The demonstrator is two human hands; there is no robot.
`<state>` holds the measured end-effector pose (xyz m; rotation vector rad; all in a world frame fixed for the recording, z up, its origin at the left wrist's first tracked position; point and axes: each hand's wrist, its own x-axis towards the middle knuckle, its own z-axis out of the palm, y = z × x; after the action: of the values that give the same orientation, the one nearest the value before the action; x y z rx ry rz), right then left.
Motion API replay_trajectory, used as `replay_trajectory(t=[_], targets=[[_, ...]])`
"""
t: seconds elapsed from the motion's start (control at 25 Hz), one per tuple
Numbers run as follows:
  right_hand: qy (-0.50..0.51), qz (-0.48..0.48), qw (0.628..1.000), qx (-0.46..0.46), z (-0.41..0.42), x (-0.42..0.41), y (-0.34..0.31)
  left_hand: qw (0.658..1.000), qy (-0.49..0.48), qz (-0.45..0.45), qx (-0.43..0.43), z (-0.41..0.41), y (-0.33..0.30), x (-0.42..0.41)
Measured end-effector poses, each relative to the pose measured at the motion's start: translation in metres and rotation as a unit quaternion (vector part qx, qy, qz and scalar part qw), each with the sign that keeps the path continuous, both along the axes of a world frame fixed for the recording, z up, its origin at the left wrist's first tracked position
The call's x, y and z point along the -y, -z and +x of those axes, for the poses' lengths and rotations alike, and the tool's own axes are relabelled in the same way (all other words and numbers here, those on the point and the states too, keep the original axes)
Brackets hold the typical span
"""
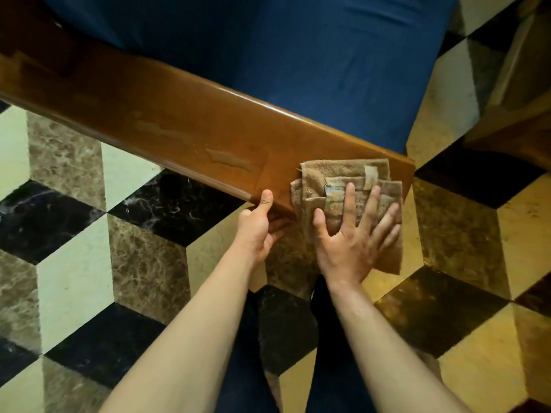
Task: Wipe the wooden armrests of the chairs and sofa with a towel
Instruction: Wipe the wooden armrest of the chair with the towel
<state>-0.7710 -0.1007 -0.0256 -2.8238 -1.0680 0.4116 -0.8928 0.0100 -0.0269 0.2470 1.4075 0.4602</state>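
A broad wooden armrest (167,120) runs from the upper left down to the middle right, with patches of worn varnish on top. A folded brown towel (337,177) lies over its near end and hangs down past the edge. My right hand (354,236) presses flat on the towel with the fingers spread and straight. My left hand (258,225) grips the armrest's near edge just left of the towel, thumb on top and fingers curled underneath.
A blue seat cushion (298,55) lies beyond the armrest. Another wooden piece of furniture (512,93) stands at the upper right. The floor (74,263) is black, cream and brown marble tile, and my dark-trousered legs stand below the armrest.
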Motion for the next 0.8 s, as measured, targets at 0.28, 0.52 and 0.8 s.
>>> replay_trajectory(t=[0.28, 0.52, 0.8], targets=[[0.032, 0.012, 0.999, 0.012, -0.082, -0.108, 0.004, 0.990, 0.138, -0.020, -0.035, -0.064, 0.008, -0.051], [-0.039, -0.052, 0.998, -0.013, -0.012, -0.222, -0.008, 0.982, 0.177, 0.034, -0.057, -0.112, 0.017, -0.093], [-0.012, -0.136, 0.970, -0.199, 0.056, -0.281, -0.022, 0.988, 0.133, 0.053, -0.055, -0.136, 0.021, -0.114]])
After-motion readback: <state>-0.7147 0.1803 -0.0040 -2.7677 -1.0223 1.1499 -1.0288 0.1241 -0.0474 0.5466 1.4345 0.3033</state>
